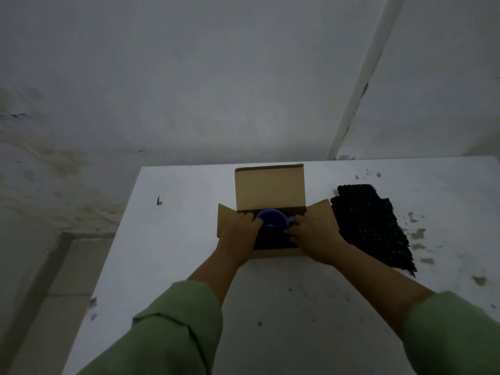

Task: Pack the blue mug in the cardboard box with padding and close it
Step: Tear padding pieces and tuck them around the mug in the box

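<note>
The cardboard box (270, 186) stands open on the white table, its back flap upright and its side flaps spread. Inside it sits the blue mug (272, 219), mouth up, on dark padding (273, 240) that lines the box. My left hand (239, 234) is wrapped around the mug's left side. My right hand (315, 234) reaches into the box at the mug's right side, where the handle is; its fingertips are partly hidden, so its hold is unclear.
A sheet of black bubble padding (372, 226) lies on the table right of the box, touching its right flap. The white table (176, 239) has dirt marks on the right and front. Its left edge drops to a tiled floor (54, 280).
</note>
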